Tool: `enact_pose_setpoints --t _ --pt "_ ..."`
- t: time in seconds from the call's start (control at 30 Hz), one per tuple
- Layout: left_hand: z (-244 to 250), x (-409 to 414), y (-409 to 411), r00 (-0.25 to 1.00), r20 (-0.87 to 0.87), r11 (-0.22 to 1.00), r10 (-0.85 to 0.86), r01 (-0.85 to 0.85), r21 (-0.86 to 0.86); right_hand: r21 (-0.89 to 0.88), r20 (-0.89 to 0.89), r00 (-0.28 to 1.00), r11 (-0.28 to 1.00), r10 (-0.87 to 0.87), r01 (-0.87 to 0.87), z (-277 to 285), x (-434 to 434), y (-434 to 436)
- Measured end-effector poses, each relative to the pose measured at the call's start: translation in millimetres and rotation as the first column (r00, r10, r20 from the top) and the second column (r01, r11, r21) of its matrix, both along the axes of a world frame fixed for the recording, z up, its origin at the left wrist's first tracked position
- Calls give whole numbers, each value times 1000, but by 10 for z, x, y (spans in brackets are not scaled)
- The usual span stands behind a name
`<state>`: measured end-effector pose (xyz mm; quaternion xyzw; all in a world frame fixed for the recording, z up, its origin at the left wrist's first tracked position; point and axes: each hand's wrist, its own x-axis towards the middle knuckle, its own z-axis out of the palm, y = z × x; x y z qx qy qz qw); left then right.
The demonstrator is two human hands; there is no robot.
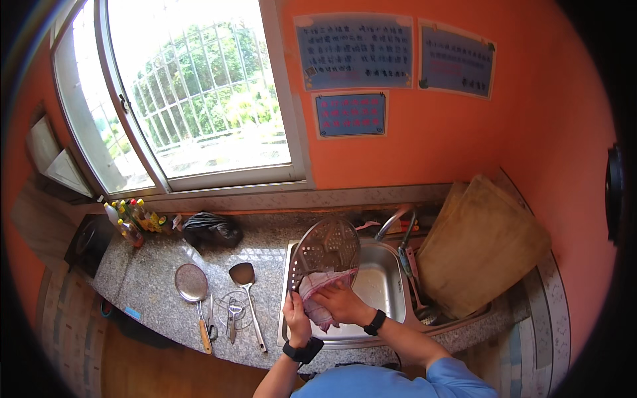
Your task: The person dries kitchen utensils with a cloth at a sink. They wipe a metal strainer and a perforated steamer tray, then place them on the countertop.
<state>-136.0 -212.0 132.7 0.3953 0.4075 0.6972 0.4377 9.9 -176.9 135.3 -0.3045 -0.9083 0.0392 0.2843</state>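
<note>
My left hand [297,318] grips the near edge of a round perforated metal steamer plate [328,244], which is tilted up over the left side of a stainless steel sink [384,283]. A pinkish-white cloth [314,311] is in my right hand [346,302], pressed against the plate's lower part. The cloth and fingers hide some of that surface. Behind the sink, a metal faucet [393,223] arches over the basin.
Two large wooden boards [485,248] lean right of the sink. Left on the granite counter [149,278] lie a strainer [191,282], a spatula [243,274], a peeler [234,311] and a wire rack [247,318]. Bottles [130,234] and a black plastic bag [211,230] stand behind.
</note>
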Motion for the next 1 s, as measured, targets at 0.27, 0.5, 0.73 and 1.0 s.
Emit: enact_pose_setpoints --t 0.27,0.5,0.73,1.0 --pt "12 72 -77 991 -127 998 43 -37 44 -107 -405 879 967 -253 230 173 91 396" --pt "-200 -7 -72 992 -13 991 -124 123 -62 -26 -462 880 993 -113 113 91 -152 232" --pt "-430 -119 -92 998 -27 998 -53 53 -15 170 -204 978 985 38 -3 141 -206 104" --pt "-5 -271 -214 866 -500 999 -5 27 37 191 -206 961 956 -185 225 510 105 244"
